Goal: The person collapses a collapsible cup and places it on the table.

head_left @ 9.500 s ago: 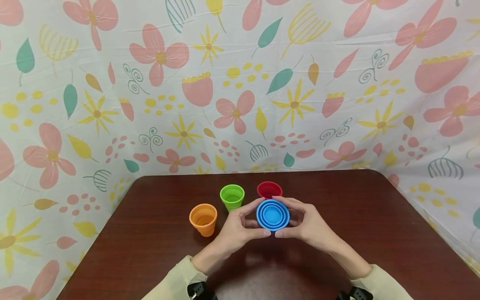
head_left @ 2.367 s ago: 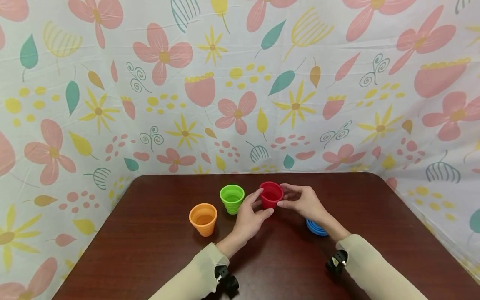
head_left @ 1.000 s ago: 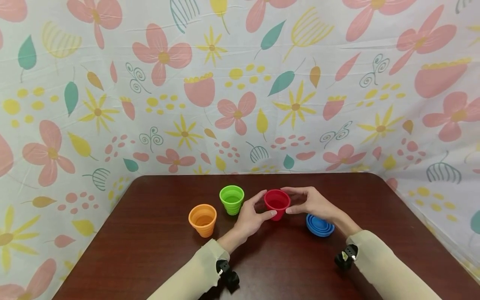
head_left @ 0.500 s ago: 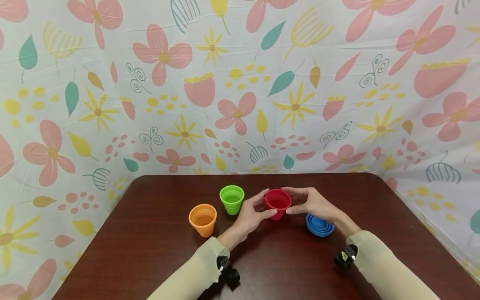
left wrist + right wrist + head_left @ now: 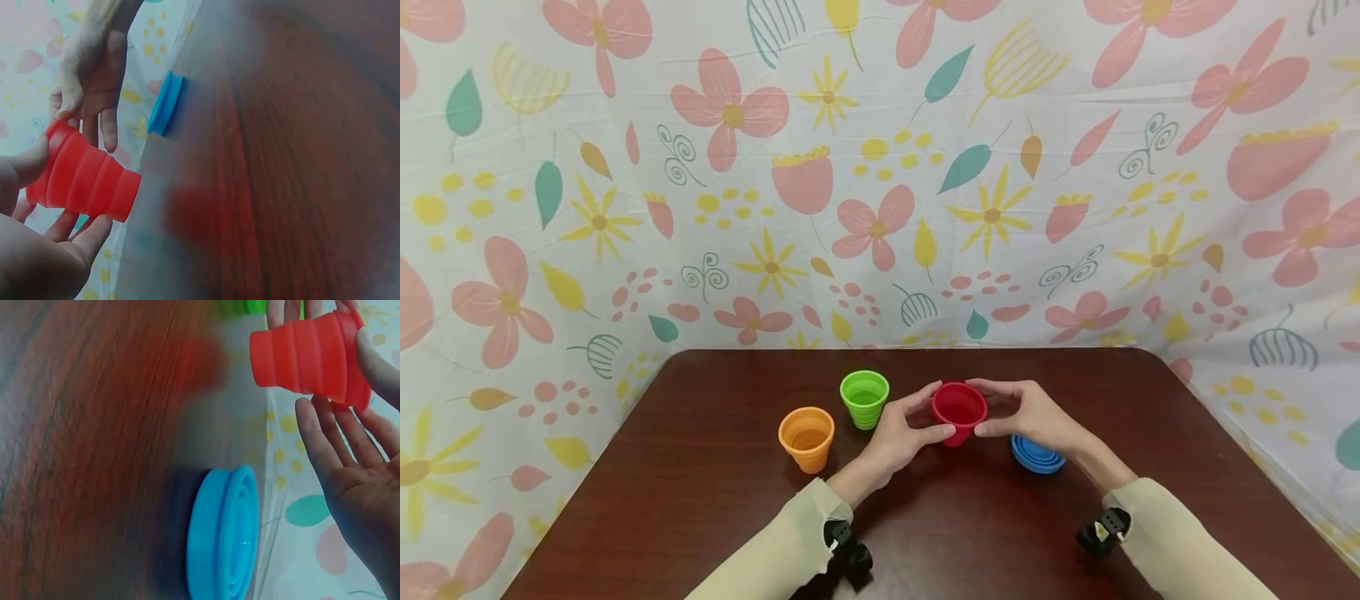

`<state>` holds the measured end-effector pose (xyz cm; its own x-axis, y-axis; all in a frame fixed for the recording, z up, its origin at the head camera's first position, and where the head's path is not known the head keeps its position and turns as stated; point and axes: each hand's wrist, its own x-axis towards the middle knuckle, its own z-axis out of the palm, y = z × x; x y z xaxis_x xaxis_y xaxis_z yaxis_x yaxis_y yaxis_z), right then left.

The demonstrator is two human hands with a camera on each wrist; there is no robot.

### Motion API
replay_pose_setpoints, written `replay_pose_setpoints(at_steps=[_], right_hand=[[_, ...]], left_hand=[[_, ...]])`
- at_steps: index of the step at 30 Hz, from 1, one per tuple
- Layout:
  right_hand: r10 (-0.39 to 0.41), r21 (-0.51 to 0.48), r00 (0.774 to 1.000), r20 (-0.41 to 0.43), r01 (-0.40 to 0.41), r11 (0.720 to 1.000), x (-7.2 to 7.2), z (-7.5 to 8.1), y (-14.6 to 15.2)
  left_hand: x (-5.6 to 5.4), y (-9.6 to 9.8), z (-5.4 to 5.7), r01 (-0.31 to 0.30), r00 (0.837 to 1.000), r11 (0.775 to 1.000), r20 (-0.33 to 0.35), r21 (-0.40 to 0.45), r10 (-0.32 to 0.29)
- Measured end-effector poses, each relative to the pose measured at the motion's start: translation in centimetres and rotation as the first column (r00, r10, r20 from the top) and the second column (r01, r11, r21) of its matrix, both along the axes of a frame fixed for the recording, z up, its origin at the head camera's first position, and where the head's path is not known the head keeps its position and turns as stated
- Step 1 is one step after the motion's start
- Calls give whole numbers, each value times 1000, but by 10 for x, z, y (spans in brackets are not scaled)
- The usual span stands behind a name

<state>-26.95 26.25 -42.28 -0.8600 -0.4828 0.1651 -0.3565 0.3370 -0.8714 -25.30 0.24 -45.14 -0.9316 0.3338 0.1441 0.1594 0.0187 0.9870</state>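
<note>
A red collapsible cup [image 5: 958, 406], extended to full height with its mouth up, is held between both hands. My left hand [image 5: 898, 435] grips its left side, thumb near the rim and fingers curled round the wall. On the other side my right hand [image 5: 1028, 410] pinches the rim, its thumb in front and fingers behind. In the left wrist view the ridged red cup [image 5: 87, 175] hangs a little above the table, its base apart from its reflection. A blue collapsible cup [image 5: 1037, 455], folded flat, lies on the table under the right wrist.
To the left stand an extended green cup [image 5: 864, 400] and an orange cup [image 5: 807, 439] nearer me. The dark brown table [image 5: 700, 517] ends at the back against a flower-printed cloth [image 5: 880, 167].
Both hands earlier held the folded blue cup, which now lies at the right. They have since taken the red cup from the back and brought it nearer me and slightly right.
</note>
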Motion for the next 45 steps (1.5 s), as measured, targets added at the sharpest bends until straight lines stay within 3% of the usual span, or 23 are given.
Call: replay_pose_setpoints(at_steps=[12, 21, 33, 45], right_hand=[[-17, -30, 999, -44, 16, 999, 29, 17, -21], [-35, -33, 999, -16, 34, 999, 47, 25, -38], [-19, -88, 1000, 9, 19, 996, 60, 27, -57], [-22, -80, 1000, 18, 24, 996, 67, 25, -64]], left_hand=[[24, -22, 14, 32, 999, 999, -24, 12, -32], [41, -39, 22, 45, 998, 999, -51, -1, -45], [56, -60, 29, 44, 998, 999, -44, -3, -44], [61, -67, 29, 67, 996, 998, -51, -2, -67]])
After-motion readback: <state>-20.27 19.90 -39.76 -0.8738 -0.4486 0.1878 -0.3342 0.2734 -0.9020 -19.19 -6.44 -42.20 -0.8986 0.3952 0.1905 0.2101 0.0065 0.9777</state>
